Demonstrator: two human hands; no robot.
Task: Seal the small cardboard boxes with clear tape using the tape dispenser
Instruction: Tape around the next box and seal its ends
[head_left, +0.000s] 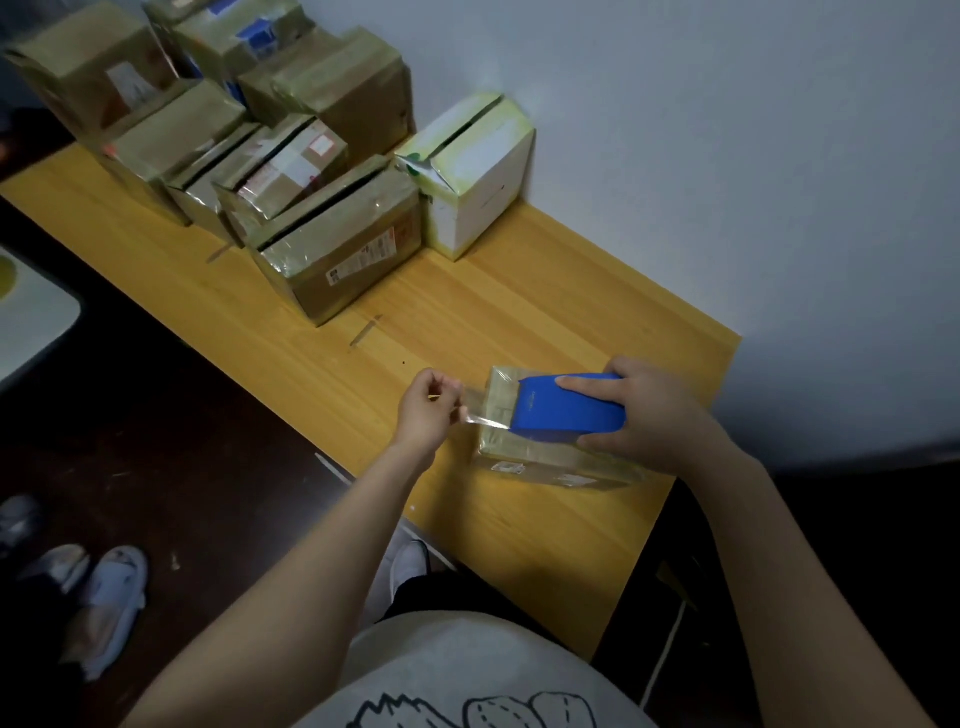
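**Tape pulled left past the box end, dispenser resting on top**

Watching from afar through the head camera, I find the small brown cardboard box (545, 460), glossy with clear wrap, at the near right end of the yellow wooden bench (467, 322). The blue plastic tape dispenser (569, 410) lies flat on its top face. The right grip (649, 410) clasps the dispenser, index finger along its far side and thumb on its near side. The left grip (428, 410) pinches the free end of the strip of clear tape (483, 410) between thumb and fingertips, holding it stretched in the air just beyond the box's left end.

The relation that matters is a single line. The tape runs straight left from the dispenser's mouth to the left grip, roughly along the box's long axis, which lies left to right across the bench. The dispenser's mouth sits near the box's left edge, and the free end lies past that edge and apart from the cardboard.

As I read it, the left grip is nearer that edge and must press the end down over it. The right grip would then draw the dispenser rightward along the top. Slack tape could fold onto itself.

A pile of taped brown cardboard boxes (260, 171) and a white carton (478, 171) stand at the bench's far end, well apart. Several of them show dark gaps along their top seams.
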